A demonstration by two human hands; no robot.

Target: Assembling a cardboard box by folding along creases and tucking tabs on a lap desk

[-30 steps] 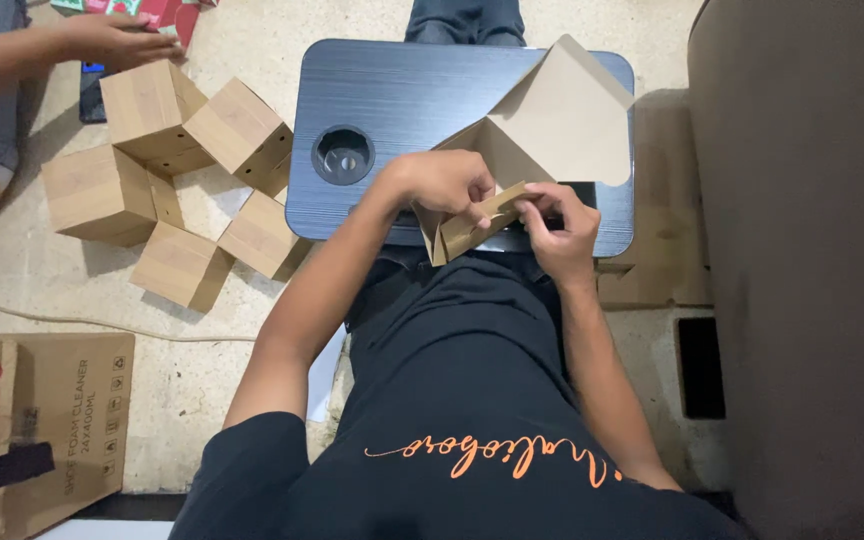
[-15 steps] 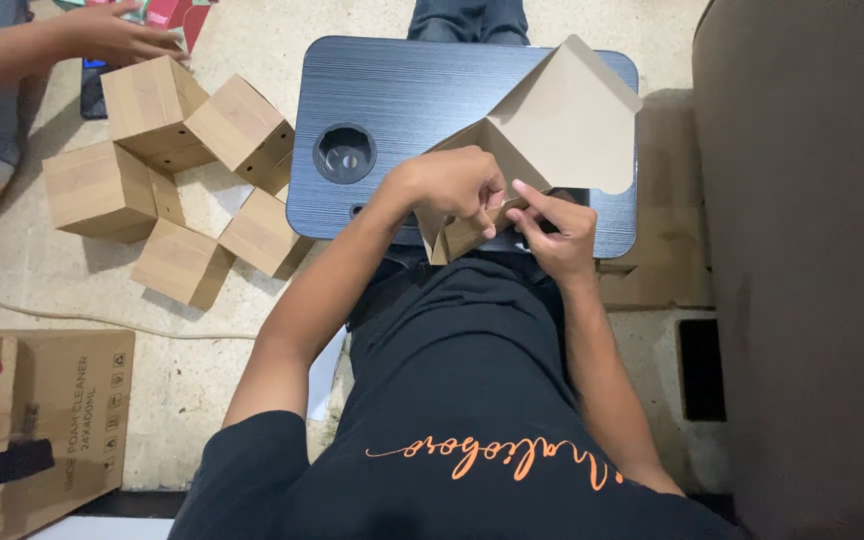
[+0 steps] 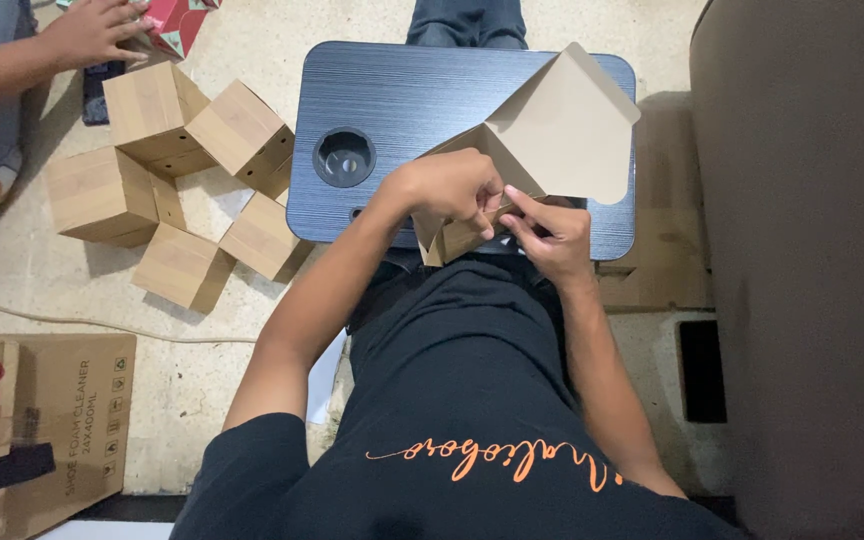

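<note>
A flat brown cardboard box blank [image 3: 562,130], partly folded, lies on a small dark blue lap table [image 3: 402,90] in front of me. My left hand [image 3: 447,190] grips its lower folded edge from above. My right hand [image 3: 552,235] pinches a flap of the same blank from the right, the fingertips of both hands touching. A large flap stands open toward the table's far right corner.
Several folded brown cardboard cubes [image 3: 182,170] lie on the floor at the left. Another person's hand [image 3: 87,30] rests on a red packet at the top left. A flattened printed carton [image 3: 42,420] lies at the lower left. A dark sofa side [image 3: 802,250] fills the right.
My hands have shifted slightly on the fold, the right fingers moving closer to the left. The other person's hand moved a little on the red packet.
</note>
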